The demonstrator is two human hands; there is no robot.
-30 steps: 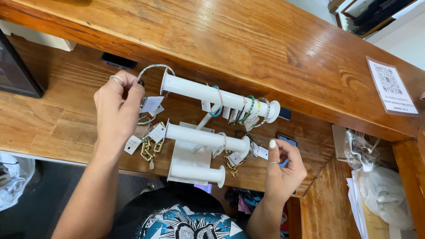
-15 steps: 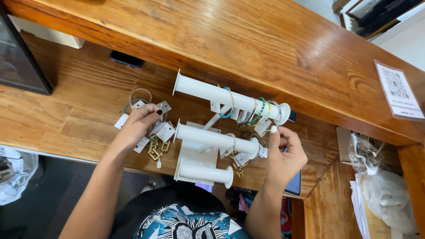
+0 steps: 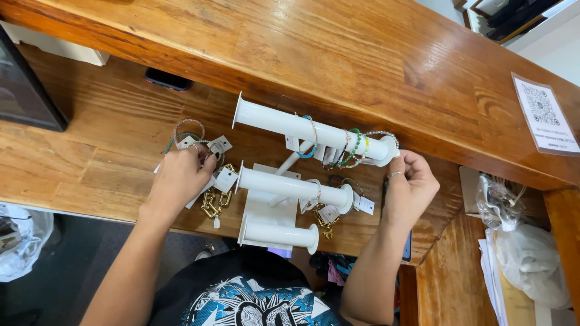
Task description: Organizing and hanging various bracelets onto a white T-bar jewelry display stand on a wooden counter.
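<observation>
A white three-bar bracelet stand (image 3: 284,193) is sitting at centre on the wooden desk (image 3: 72,157), beaded bracelets (image 3: 353,147) hanging at two o'clock. The left hand (image 3: 181,178) is closing on tagged bracelets (image 3: 188,137) at nine o'clock. The right hand (image 3: 411,187) is pinching the top bar's end. A white square-coded sign (image 3: 545,115) is lying at three o'clock.

Left hand (image 3: 180,176) moved down onto loose bracelets (image 3: 188,134), right hand (image 3: 411,186) risen to top bar (image 3: 311,133) end
</observation>
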